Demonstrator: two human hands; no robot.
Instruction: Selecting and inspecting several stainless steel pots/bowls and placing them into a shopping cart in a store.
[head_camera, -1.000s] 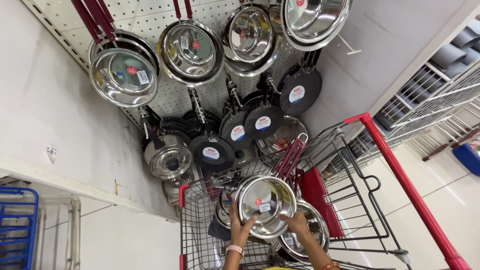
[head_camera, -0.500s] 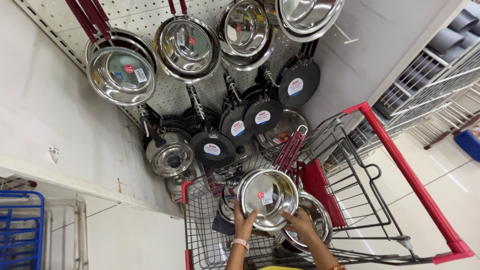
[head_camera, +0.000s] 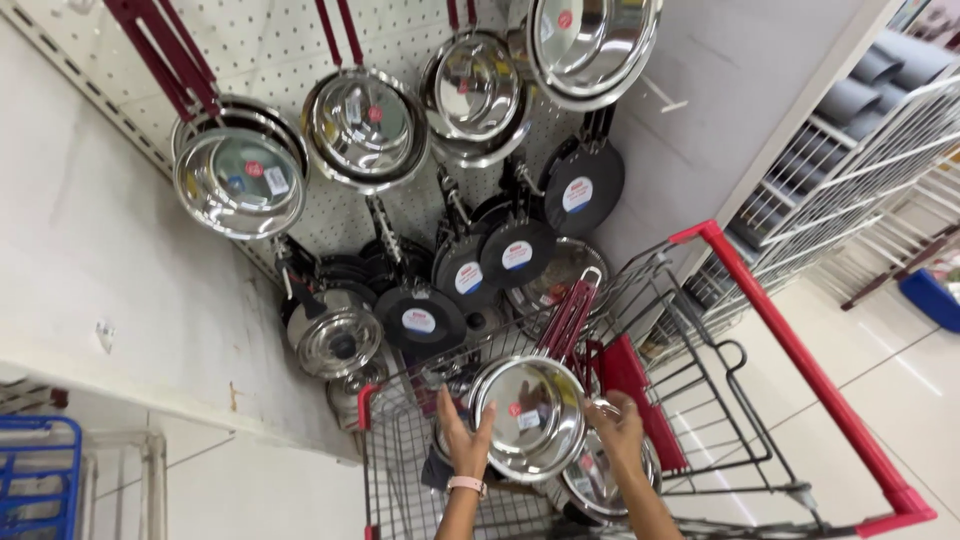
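1. Head view, our hands: our left hand (head_camera: 462, 440) is pressed flat, fingers spread, against the left rim of a steel pan (head_camera: 528, 418). Our right hand (head_camera: 618, 432) cups the opposite rim, fingers curled around the edge. Between them we hold the pan up, its shiny inside facing us and its dark red handle (head_camera: 570, 318) pointing up and away from our fingers.

2. Where the pan is: it hangs over the basket of a red-trimmed wire shopping cart (head_camera: 800, 350), just above a second steel pan (head_camera: 600, 480) lying under our right palm.

3. What could go wrong: we judge the grip to be a squeeze on smooth polished metal, with the left hand not hooked over the rim. If either palm slips, the pan would likely drop onto the one beneath and clatter or scuff it. The long handle could also snag the cart wires beyond our fingertips.

4. Surface and room: beyond our hands stands a white pegboard wall (head_camera: 250, 50) hung with more steel pans (head_camera: 365, 128) and, nearer to us, black flat pans (head_camera: 515, 255) bearing round labels. Left of our left wrist runs a pale ledge, with a blue basket (head_camera: 35, 480) below it. Right of the cart lie glossy floor tiles and white wire shelving (head_camera: 860, 190).
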